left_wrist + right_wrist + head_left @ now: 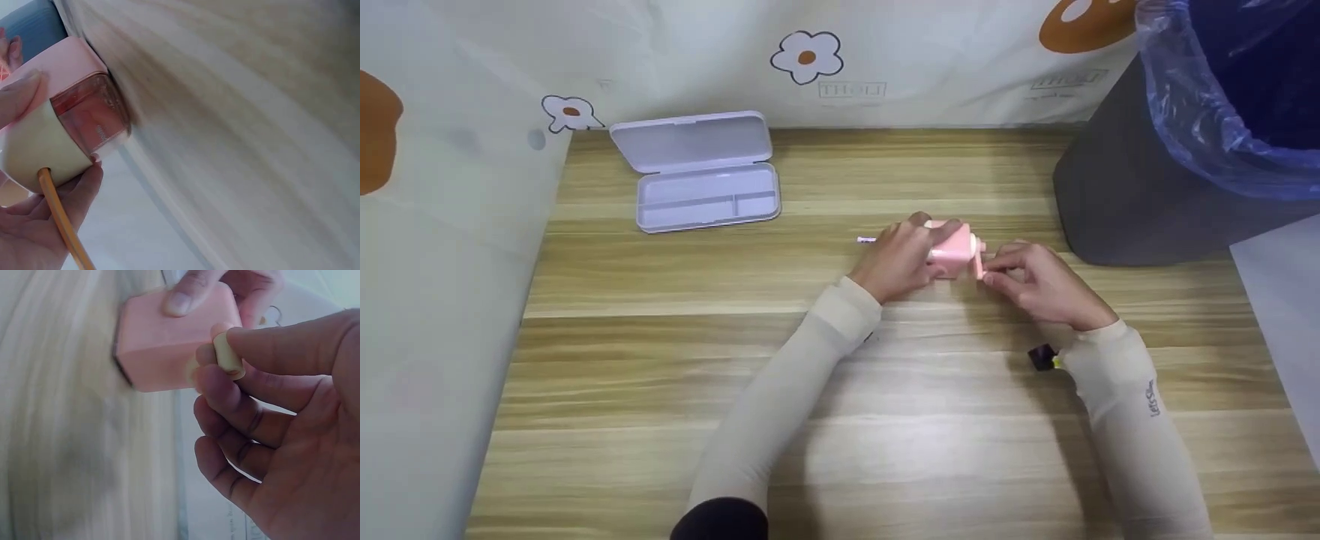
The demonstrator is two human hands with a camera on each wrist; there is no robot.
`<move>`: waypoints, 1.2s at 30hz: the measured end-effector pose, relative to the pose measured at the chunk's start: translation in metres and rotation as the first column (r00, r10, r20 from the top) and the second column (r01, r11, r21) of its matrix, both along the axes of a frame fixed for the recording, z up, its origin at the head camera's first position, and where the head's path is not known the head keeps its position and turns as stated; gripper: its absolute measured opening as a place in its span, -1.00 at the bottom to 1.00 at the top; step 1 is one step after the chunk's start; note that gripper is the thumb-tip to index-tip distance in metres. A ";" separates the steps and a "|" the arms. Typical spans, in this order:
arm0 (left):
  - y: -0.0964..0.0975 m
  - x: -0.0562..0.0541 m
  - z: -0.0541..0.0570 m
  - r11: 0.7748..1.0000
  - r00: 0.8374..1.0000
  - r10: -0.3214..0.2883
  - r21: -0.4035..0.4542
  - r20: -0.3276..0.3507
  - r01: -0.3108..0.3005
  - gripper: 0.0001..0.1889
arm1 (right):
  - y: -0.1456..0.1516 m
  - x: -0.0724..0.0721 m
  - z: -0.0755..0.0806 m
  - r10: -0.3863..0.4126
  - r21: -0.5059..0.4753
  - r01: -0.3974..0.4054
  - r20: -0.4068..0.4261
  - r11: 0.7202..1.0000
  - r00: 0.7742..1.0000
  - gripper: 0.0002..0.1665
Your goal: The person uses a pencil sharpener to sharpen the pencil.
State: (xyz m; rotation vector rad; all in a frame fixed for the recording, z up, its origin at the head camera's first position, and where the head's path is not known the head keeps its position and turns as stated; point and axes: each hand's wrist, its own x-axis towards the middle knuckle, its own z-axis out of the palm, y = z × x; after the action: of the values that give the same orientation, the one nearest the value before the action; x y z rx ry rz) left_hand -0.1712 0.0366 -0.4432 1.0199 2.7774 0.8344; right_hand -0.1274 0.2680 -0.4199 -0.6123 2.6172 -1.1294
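A pink and cream crank pencil sharpener [952,246] stands on the wooden table, right of centre. My left hand [897,255] grips its body from above and the left, fingers and thumb on opposite sides. An orange pencil [63,222] sticks out of the hole in the cream front; its tip is hidden inside. Beside that front, a see-through drawer [94,115] shows reddish through its wall. On the sharpener's other end, my right hand [1044,283] pinches the cream knob [228,355] of the crank between thumb and fingers.
An open lilac pencil case [686,214] with divided compartments lies at the back left. At the right stands a grey bin [1125,180] lined with a blue bag. A flower-patterned cloth [697,60] borders the table's back and left.
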 end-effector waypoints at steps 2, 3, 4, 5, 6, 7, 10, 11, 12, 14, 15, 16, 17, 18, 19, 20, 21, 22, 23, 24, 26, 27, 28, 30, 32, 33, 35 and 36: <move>0.000 0.000 0.001 1.000 1.000 -0.007 -0.019 -0.019 0.007 -0.32 | 0.000 0.001 0.001 -0.006 -0.005 0.006 0.005 1.000 1.000 -0.82; 0.000 0.000 0.001 1.000 1.000 -0.008 -0.020 -0.019 0.008 -0.32 | 0.001 0.001 0.002 -0.009 -0.006 0.009 0.003 1.000 1.000 -0.82; 0.000 0.000 0.001 1.000 1.000 -0.010 -0.025 -0.019 0.010 -0.32 | 0.001 0.001 0.003 -0.008 -0.010 0.008 0.000 1.000 1.000 -0.82; 0.000 0.000 0.001 0.999 1.000 -0.010 -0.030 -0.021 0.009 -0.32 | 0.001 0.001 0.004 -0.011 -0.013 0.011 -0.005 1.000 1.000 -0.83; 0.000 0.001 0.001 0.999 1.000 -0.009 -0.032 -0.018 0.008 -0.31 | 0.001 0.000 0.005 -0.015 -0.015 0.014 -0.012 1.000 1.000 -0.83; 0.000 0.001 0.002 0.999 1.000 -0.009 -0.035 -0.018 0.008 -0.30 | 0.002 0.000 0.006 -0.017 -0.017 0.016 -0.021 1.000 1.000 -0.84; -0.001 0.001 0.002 1.000 1.000 -0.004 -0.022 -0.002 0.004 -0.30 | 0.002 -0.001 0.009 -0.026 -0.019 0.025 -0.049 1.000 0.998 -0.86; -0.001 0.001 0.002 1.000 1.000 -0.002 -0.017 0.002 0.002 -0.30 | 0.002 -0.002 0.009 -0.027 -0.018 0.026 -0.054 1.000 0.998 -0.86; -0.001 0.002 0.002 1.000 1.000 -0.002 -0.019 0.003 0.002 -0.30 | 0.002 -0.002 0.009 -0.024 -0.016 0.023 -0.056 1.000 0.998 -0.86; -0.002 0.002 0.003 1.000 1.000 -0.004 -0.027 -0.001 0.004 -0.30 | 0.001 -0.003 0.009 -0.016 -0.011 0.015 -0.065 1.000 0.998 -0.85; -0.002 0.002 0.003 1.000 1.000 -0.007 -0.031 -0.003 0.007 -0.30 | 0.002 -0.003 0.009 -0.015 -0.011 0.015 -0.065 1.000 0.998 -0.85; -0.002 0.002 0.003 0.999 1.000 -0.011 -0.037 -0.008 0.011 -0.30 | 0.002 -0.003 0.009 -0.016 -0.018 0.015 -0.066 1.000 0.998 -0.84; -0.002 0.002 0.004 0.999 1.000 -0.017 -0.049 -0.014 0.016 -0.30 | 0.002 -0.003 0.009 -0.022 -0.028 0.021 -0.068 0.999 0.997 -0.84; -0.001 0.002 0.004 0.998 1.000 -0.022 -0.059 -0.018 0.020 -0.30 | 0.003 -0.003 0.009 -0.029 -0.035 0.027 -0.073 0.999 0.997 -0.84; -0.001 0.002 0.004 0.998 1.000 -0.026 -0.062 -0.017 0.025 -0.31 | 0.003 -0.004 0.010 -0.038 -0.040 0.035 -0.081 0.999 0.996 -0.84; -0.001 0.003 0.004 0.998 0.999 -0.030 -0.062 -0.015 0.029 -0.31 | 0.004 -0.004 0.011 -0.049 -0.042 0.045 -0.089 0.998 0.995 -0.84; -0.001 0.003 0.003 0.998 0.999 -0.031 -0.058 -0.009 0.030 -0.32 | 0.004 -0.005 0.012 -0.059 -0.045 0.055 -0.095 0.997 0.994 -0.84; 0.000 0.003 0.003 0.998 0.999 -0.031 -0.057 -0.008 0.031 -0.32 | 0.004 -0.006 0.013 -0.068 -0.045 0.064 -0.102 0.997 0.992 -0.84; 0.000 0.003 0.003 0.998 0.999 -0.032 -0.053 -0.006 0.031 -0.33 | 0.004 -0.007 0.014 -0.077 -0.036 0.073 -0.113 0.997 0.991 -0.84; 0.000 0.003 0.003 0.998 1.000 -0.031 -0.047 -0.004 0.031 -0.33 | 0.004 -0.009 0.015 -0.084 -0.028 0.081 -0.121 0.996 0.989 -0.85; 0.000 0.003 0.003 0.999 0.999 -0.035 -0.036 -0.006 0.034 -0.34 | 0.003 -0.013 0.017 -0.108 -0.015 0.107 -0.132 0.994 0.985 -0.84; -0.001 0.003 0.003 0.999 0.999 -0.036 -0.035 -0.010 0.036 -0.34 | 0.002 -0.015 0.017 -0.124 -0.015 0.124 -0.135 0.992 0.983 -0.84; -0.001 0.003 0.003 0.998 0.999 -0.039 -0.039 -0.015 0.039 -0.34 | 0.001 -0.017 0.017 -0.143 -0.015 0.143 -0.143 0.990 0.979 -0.84; -0.001 0.002 0.004 0.998 0.999 -0.040 -0.045 -0.021 0.039 -0.33 | 0.000 -0.023 0.016 -0.176 -0.022 0.174 -0.168 0.984 0.970 -0.82; -0.002 0.002 0.003 0.998 0.999 -0.037 -0.042 -0.017 0.037 -0.32 | -0.002 -0.028 0.015 -0.189 -0.025 0.188 -0.193 0.982 0.963 -0.81; -0.002 0.002 0.003 0.999 0.999 -0.036 -0.040 -0.015 0.036 -0.32 | -0.002 -0.030 0.015 -0.189 -0.024 0.188 -0.203 0.982 0.961 -0.80; -0.002 0.002 0.002 0.999 0.999 -0.039 -0.028 -0.006 0.039 -0.33 | -0.002 -0.033 0.015 -0.184 -0.020 0.184 -0.219 0.983 0.958 -0.81; -0.001 0.002 0.001 0.999 0.999 -0.042 -0.027 -0.005 0.042 -0.34 | -0.002 -0.033 0.014 -0.189 -0.019 0.190 -0.219 0.982 0.957 -0.82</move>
State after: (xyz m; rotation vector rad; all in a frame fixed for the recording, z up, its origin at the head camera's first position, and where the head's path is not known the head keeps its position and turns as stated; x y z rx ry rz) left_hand -0.1695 0.0355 -0.4420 1.0740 2.7532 0.7885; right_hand -0.1606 0.2660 -0.4057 -0.5210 2.9193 -1.1722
